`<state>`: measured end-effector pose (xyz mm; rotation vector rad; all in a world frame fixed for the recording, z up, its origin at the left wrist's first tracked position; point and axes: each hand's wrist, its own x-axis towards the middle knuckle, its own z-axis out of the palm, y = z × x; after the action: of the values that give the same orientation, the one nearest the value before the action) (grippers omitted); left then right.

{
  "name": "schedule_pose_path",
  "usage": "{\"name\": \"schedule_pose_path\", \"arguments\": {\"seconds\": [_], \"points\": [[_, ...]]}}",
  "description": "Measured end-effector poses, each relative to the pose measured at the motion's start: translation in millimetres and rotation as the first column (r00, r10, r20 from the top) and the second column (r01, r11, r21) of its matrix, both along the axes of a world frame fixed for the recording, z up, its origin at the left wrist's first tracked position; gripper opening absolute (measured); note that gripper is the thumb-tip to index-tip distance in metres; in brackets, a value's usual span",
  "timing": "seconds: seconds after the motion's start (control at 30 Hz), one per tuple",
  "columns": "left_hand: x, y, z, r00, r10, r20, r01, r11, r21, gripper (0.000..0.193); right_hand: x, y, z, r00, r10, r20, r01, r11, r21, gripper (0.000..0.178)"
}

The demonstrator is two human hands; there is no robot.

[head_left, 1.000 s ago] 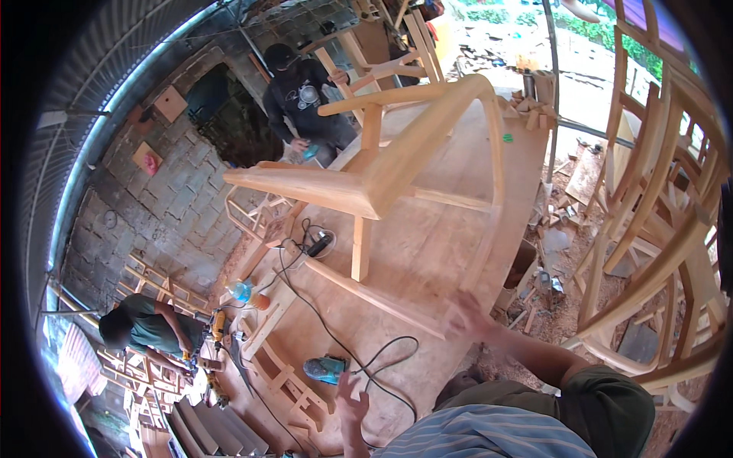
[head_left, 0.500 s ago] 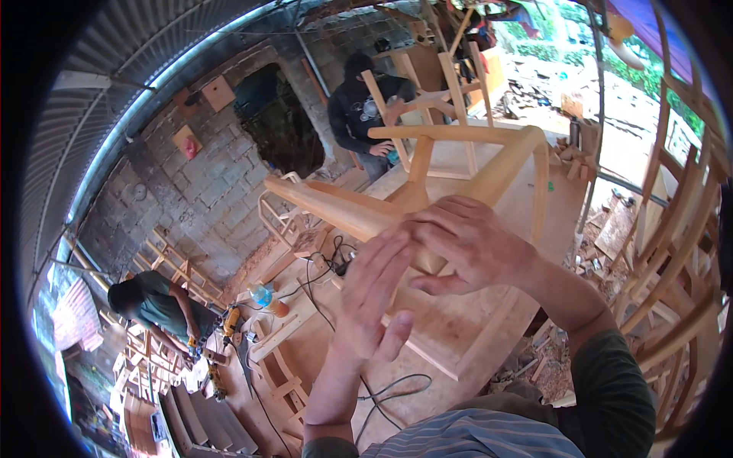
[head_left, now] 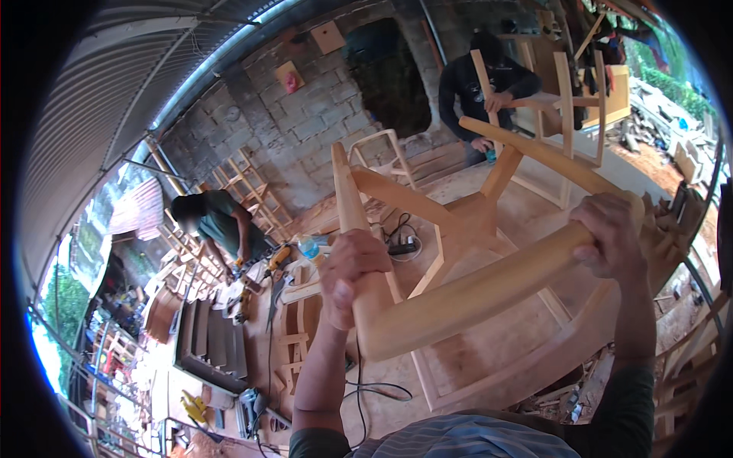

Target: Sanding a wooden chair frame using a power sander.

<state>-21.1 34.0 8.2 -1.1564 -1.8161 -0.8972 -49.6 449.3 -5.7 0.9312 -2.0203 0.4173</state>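
A pale wooden chair frame (head_left: 473, 301) is tilted in front of me, held up over the workbench. Its thick curved rail runs across nearest to me, with legs and a brace pointing away. My left hand (head_left: 356, 269) is wrapped round the piece at the rail's left corner. Near the rail's right end, my right hand (head_left: 613, 233) grips the wood with fingers curled over it. Beneath the frame, more pale wooden members lie on the bench (head_left: 473, 366); the frame partly hides them.
Across the bench a person (head_left: 489, 84) handles another chair frame (head_left: 566, 114). At left another person (head_left: 221, 221) bends near a yellow power tool (head_left: 279, 258). A bottle (head_left: 308, 248), black cables (head_left: 374, 388), a blue-grey tool (head_left: 250, 404) and stacked dark boards (head_left: 214, 340) lie around.
The chair frame has been turned so its thick rail now crosses in front of me. My hands, close together before, are now wide apart on it. The view has swung to the right.
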Motion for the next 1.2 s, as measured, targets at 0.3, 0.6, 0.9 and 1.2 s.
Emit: {"name": "schedule_pose_path", "arguments": {"seconds": [0.3,0.6,0.9,1.2], "points": [[-89,-68,24,0.934,0.112,0.338,-0.052,0.982,-0.181,0.048,-49,81,-14,0.992,0.126,0.017,-0.123,0.983,-0.136,0.064],[-158,-113,59,0.384,0.270,0.883,-0.405,0.909,-0.102,0.054,-50,80,-12,0.988,0.120,-0.102,-0.124,0.991,-0.039,0.065],[-185,-80,80,0.481,0.808,0.342,-0.321,0.525,-0.788,0.073,-49,74,-5,0.979,0.115,-0.168,-0.120,0.992,-0.023,0.068],[-217,-92,81,0.313,0.670,0.673,-0.389,0.737,-0.553,0.055,-63,86,-9,0.945,0.042,-0.323,-0.058,0.997,-0.042,0.051]]}}
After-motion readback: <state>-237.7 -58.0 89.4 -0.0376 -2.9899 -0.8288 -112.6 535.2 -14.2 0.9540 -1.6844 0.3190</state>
